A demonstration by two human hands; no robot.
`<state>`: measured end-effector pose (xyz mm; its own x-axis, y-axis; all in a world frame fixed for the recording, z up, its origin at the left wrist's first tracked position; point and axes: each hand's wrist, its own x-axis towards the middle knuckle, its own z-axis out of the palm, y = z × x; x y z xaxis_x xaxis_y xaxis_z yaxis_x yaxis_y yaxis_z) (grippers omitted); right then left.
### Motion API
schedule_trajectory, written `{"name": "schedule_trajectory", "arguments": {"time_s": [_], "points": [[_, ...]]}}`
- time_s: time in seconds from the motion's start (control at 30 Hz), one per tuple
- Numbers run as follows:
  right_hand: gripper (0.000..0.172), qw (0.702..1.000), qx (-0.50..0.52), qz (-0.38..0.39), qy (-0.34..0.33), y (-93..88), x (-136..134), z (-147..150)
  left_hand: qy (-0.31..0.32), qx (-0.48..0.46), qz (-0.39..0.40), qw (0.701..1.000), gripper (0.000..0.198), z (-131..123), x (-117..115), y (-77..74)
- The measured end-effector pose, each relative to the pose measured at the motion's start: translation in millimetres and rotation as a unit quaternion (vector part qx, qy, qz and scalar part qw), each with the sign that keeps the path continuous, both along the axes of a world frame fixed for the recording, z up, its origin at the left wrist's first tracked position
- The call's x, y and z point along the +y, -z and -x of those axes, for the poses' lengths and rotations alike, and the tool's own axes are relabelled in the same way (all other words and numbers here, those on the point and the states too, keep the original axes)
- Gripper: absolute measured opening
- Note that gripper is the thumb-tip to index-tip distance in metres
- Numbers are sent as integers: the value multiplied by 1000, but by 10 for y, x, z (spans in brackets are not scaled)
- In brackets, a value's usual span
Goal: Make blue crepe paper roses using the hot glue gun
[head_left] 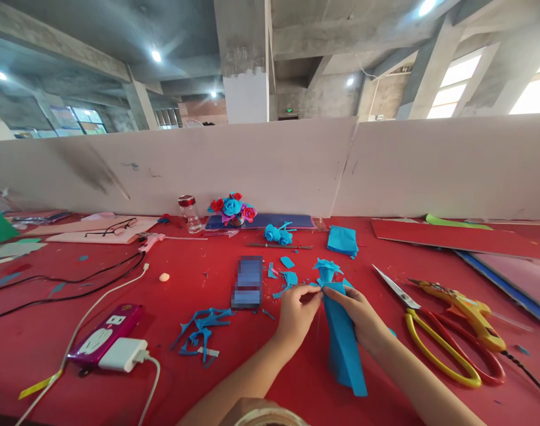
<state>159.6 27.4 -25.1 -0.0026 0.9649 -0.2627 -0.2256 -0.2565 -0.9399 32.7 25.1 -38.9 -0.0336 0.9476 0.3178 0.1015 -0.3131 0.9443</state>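
Just below the head of a blue paper flower [327, 269], my two hands meet with their fingertips nearly touching. My left hand [300, 310] is closed in a pinch at the flower's base. A long blue paper strip [343, 349] is pinched in my right hand [362, 313], and its free end hangs toward me. The flower's stem and the exact spot between my fingertips are hidden. Blue paper scraps [289, 278] lie left of the flower. Beyond it are small finished blue roses [278, 234] and a stack of blue paper squares [342, 240].
Scissors [442, 343] and a yellow glue gun [469, 305] lie to the right. A phone [247, 283], cut blue strips [203, 331] and a purple power strip [105, 336] are left. Farther back stand a glass bottle [190, 214] and a paper bouquet [232, 208] before a white partition [252, 165].
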Motion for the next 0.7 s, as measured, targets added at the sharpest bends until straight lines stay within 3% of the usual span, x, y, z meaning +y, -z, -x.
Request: {"name": "schedule_trajectory", "arguments": {"time_s": [0.7], "points": [[28, 1000, 2, -20, -1, 10, 4, 18, 11, -86, 82, 993, 27, 1, 39, 48]]}}
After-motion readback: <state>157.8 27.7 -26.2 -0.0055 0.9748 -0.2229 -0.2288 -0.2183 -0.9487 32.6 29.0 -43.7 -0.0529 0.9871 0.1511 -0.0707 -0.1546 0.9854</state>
